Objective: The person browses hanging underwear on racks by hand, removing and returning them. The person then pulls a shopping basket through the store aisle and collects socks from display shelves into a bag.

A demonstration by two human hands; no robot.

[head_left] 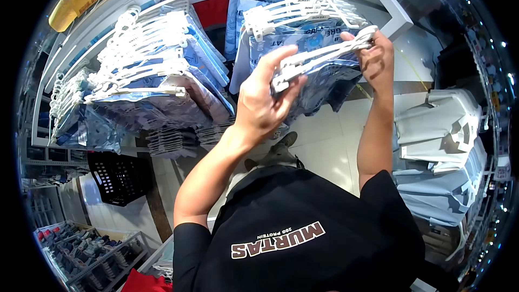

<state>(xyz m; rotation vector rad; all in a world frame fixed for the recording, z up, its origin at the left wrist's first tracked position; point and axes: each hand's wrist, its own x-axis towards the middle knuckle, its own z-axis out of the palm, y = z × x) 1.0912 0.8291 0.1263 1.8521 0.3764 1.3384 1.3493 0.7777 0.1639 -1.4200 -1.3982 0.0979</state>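
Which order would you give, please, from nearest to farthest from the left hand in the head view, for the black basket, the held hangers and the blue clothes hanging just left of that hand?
1. Held hangers: touching the left hand, extending to its right.
2. Blue clothes: hanging just to its left.
3. Black basket: farther off, at lower left.

Clothes shop: racks [383,0] of hangered garments [148,111].
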